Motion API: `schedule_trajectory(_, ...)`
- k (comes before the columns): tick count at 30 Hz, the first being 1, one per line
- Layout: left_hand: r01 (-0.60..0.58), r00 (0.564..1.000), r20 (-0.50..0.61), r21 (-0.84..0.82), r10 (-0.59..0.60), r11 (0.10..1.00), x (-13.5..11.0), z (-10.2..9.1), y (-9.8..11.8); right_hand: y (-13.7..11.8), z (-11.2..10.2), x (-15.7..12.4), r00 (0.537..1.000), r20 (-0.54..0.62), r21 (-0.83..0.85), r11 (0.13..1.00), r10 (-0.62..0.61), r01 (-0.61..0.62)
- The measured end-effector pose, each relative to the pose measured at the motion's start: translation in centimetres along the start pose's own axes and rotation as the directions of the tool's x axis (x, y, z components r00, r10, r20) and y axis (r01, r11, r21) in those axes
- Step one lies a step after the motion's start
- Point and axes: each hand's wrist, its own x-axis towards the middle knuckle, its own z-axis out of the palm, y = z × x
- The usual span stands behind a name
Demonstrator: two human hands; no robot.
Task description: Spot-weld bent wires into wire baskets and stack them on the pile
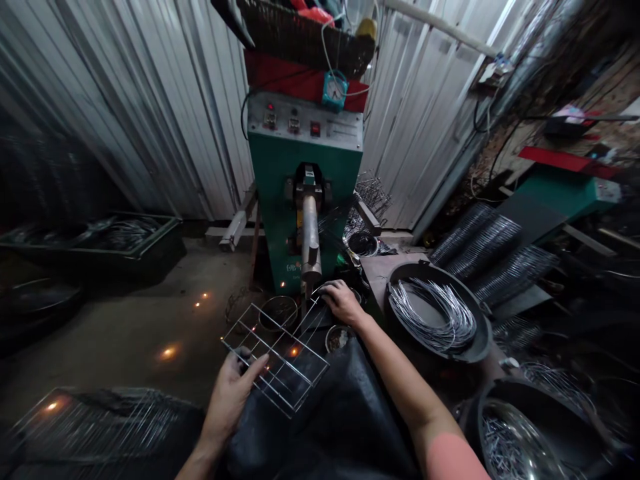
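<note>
Our left hand (234, 381) is closed on the near-left edge of a wire frame (273, 351), thumb laid over the rods; our right hand (343, 303) has its fingers curled at the frame's far end, though we cannot tell whether they pinch it; the frame lies tilted above our dark apron (325, 407), just below the metal arm (311, 230) of a green machine (273, 193); near our right wrist sits a small tin (339, 339); orange sparks (169, 351) glow to the left, above the floor (200, 320); on our right a round pan (480, 347) holds looped wires (435, 313), and nearer us a shiny bowl (537, 433) holds short metal pieces (503, 448); farther left stands a bin (163, 250) of metal parts (120, 233); behind the machine rises a corrugated wall (165, 100).
</note>
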Motion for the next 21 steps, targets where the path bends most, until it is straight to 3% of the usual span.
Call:
schedule_trajectory(3, -0.013, 1.000, -0.001, -0.046, 0.013, 0.999, -0.1, 0.5, -0.1, 0.6, -0.8, 1.4, 0.973, 0.209, -0.155, 0.979, -0.101, 0.135)
schedule_trajectory(5, -0.055, 0.998, -0.024, -0.047, 0.053, 0.997, -0.1, 0.7, -0.1, 0.8, -1.1, 2.0, 0.955, 0.273, -0.218, 0.960, -0.112, 0.175)
schedule_trajectory(10, -0.103, 0.990, -0.091, 0.019, 0.104, 0.995, 0.3, 0.7, -0.3, 1.4, -1.4, 2.5, 0.934, 0.324, -0.184, 0.959, -0.149, 0.216)
schedule_trajectory(15, -0.119, 0.990, -0.062, 0.070, 0.124, 0.990, 0.7, 0.3, -0.1, 2.0, -1.9, 2.6, 0.909, 0.370, -0.112, 0.962, -0.190, 0.247)
schedule_trajectory(21, -0.114, 0.992, -0.041, 0.067, 0.117, 0.991, 0.8, 0.2, 0.3, 1.9, -2.0, 2.8, 0.909, 0.367, 0.022, 0.979, -0.196, 0.202)
